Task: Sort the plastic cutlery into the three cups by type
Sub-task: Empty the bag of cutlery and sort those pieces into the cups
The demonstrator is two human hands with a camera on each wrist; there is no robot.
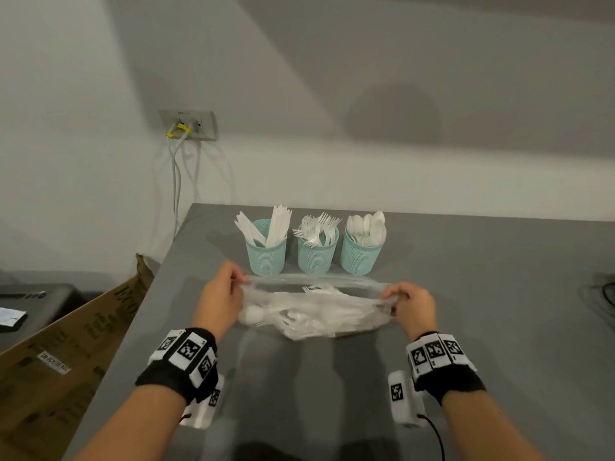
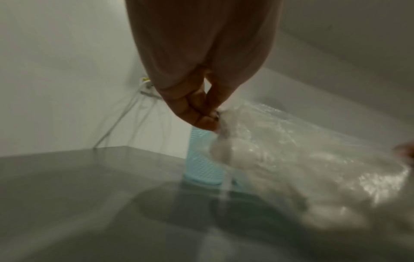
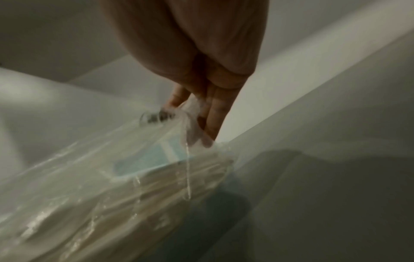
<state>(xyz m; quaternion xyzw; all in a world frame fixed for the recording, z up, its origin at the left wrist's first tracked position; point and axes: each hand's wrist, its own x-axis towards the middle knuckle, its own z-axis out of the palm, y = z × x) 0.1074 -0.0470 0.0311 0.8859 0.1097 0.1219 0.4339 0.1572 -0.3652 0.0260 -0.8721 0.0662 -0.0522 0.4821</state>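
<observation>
Cutlery (image 1: 309, 312) lies bagged near the cups (image 1: 315, 251); my left hand (image 1: 219, 299) and right hand (image 1: 414, 306) each pinch a bag (image 1: 349, 319) end, stretching it, probably to open it.

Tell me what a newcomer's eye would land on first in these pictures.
First, the clear plastic bag of white cutlery stretched between the left hand and right hand at the table's middle. Then, behind it, three teal cups: knives cup left, forks cup middle, spoons cup right.
</observation>
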